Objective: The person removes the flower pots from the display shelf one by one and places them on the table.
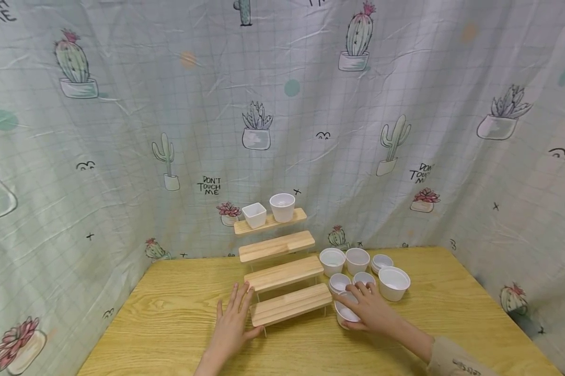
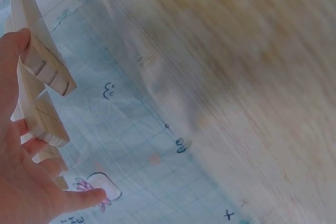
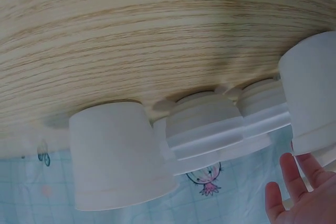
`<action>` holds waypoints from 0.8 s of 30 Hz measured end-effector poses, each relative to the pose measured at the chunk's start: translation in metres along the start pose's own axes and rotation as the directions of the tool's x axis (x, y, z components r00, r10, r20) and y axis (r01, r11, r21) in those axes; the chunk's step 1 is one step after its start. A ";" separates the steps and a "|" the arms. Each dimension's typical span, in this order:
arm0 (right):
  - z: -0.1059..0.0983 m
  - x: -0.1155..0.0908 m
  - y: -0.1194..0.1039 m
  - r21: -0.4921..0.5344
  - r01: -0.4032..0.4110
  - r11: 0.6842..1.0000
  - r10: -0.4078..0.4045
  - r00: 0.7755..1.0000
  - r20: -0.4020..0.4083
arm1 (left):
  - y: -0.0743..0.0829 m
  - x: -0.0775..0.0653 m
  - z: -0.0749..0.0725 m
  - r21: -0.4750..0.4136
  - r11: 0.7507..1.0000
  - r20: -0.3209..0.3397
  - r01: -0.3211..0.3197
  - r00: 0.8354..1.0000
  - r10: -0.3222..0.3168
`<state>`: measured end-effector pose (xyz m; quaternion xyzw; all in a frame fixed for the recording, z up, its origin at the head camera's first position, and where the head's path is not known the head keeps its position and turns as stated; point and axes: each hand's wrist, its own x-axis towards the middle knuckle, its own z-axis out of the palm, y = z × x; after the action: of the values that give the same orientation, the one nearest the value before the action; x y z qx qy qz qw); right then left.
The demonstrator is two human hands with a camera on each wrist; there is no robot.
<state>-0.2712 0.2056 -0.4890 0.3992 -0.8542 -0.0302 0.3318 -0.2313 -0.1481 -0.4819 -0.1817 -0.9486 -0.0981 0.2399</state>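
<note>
In the head view a four-step wooden display stand (image 1: 291,305) stands on the table. My left hand (image 1: 230,324) lies along its left end with fingers spread. The left wrist view shows the thumb (image 2: 18,40) touching one plank's end, with the other fingers beside the planks behind. To the right of the bottom step my right hand (image 1: 373,310) reaches over a round white pot (image 1: 347,313) and grips it by the rim, thumb on the near side. That pot's wall (image 3: 312,93) shows beside the fingertips in the right wrist view. The hand hides part of the rim.
A square white pot (image 1: 255,215) and a round one (image 1: 283,208) sit on the top step. Right of the stand cluster larger white pots (image 1: 332,262), another nearer the right (image 1: 394,284), and small low ones (image 1: 339,282). A cactus-print curtain (image 1: 291,156) hangs behind the table (image 1: 179,313).
</note>
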 end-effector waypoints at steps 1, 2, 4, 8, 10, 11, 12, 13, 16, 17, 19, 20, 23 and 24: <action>0.000 0.000 0.000 -0.003 0.001 1.000 -0.001 1.000 0.004 | 0.000 0.000 0.000 0.001 1.000 -0.002 -0.001 1.000 0.001; 0.001 -0.001 0.000 -0.003 0.002 1.000 -0.002 1.000 0.007 | 0.000 0.000 0.000 0.002 1.000 -0.003 -0.001 1.000 0.001; 0.002 -0.002 0.000 0.003 0.002 1.000 -0.002 1.000 0.010 | 0.001 0.000 0.000 0.003 1.000 -0.003 -0.001 1.000 0.001; 0.003 -0.002 0.001 0.018 -0.004 1.000 0.004 1.000 0.011 | 0.001 0.000 -0.001 -0.006 1.000 -0.001 0.002 1.000 -0.002; 0.003 -0.002 0.001 0.025 -0.009 1.000 0.009 1.000 0.012 | 0.001 0.000 -0.001 -0.010 1.000 0.002 0.004 1.000 -0.004; 0.003 -0.002 0.001 0.030 -0.010 1.000 0.009 1.000 0.011 | 0.001 0.001 0.000 -0.011 1.000 0.002 0.005 1.000 -0.005; 0.003 -0.002 0.001 0.033 -0.010 0.999 0.009 1.000 0.011 | 0.001 0.001 0.000 -0.010 1.000 0.001 0.005 1.000 -0.005; 0.003 -0.003 0.001 0.035 -0.009 0.999 0.009 1.000 0.011 | 0.001 0.001 0.000 -0.006 1.000 0.001 0.004 1.000 -0.004; 0.004 -0.003 0.002 0.040 -0.004 0.999 0.004 1.000 0.011 | 0.001 0.001 0.001 -0.001 1.000 0.002 0.002 1.000 -0.002; 0.004 -0.003 0.002 0.041 -0.002 0.999 0.001 1.000 0.011 | 0.001 0.001 0.001 -0.001 1.000 0.000 0.001 1.000 -0.001; 0.003 -0.004 0.002 0.040 0.001 0.999 -0.002 1.000 0.013 | 0.001 0.001 0.001 -0.001 1.000 0.000 0.001 1.000 -0.001; 0.003 -0.004 0.002 0.044 0.000 0.999 0.000 1.000 0.014 | 0.001 0.001 0.001 -0.003 1.000 0.000 0.002 1.000 -0.002; 0.000 -0.002 0.002 0.042 -0.012 0.999 0.012 1.000 0.017 | 0.001 0.000 0.001 -0.004 1.000 0.001 0.005 1.000 -0.005; -0.002 -0.001 0.002 0.038 -0.018 0.999 0.017 1.000 0.013 | 0.001 0.000 0.001 -0.004 1.000 0.000 0.007 1.000 -0.007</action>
<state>-0.2709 0.2078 -0.4877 0.3979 -0.8601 -0.0135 0.3190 -0.2315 -0.1465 -0.4826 -0.1790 -0.9490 -0.1006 0.2391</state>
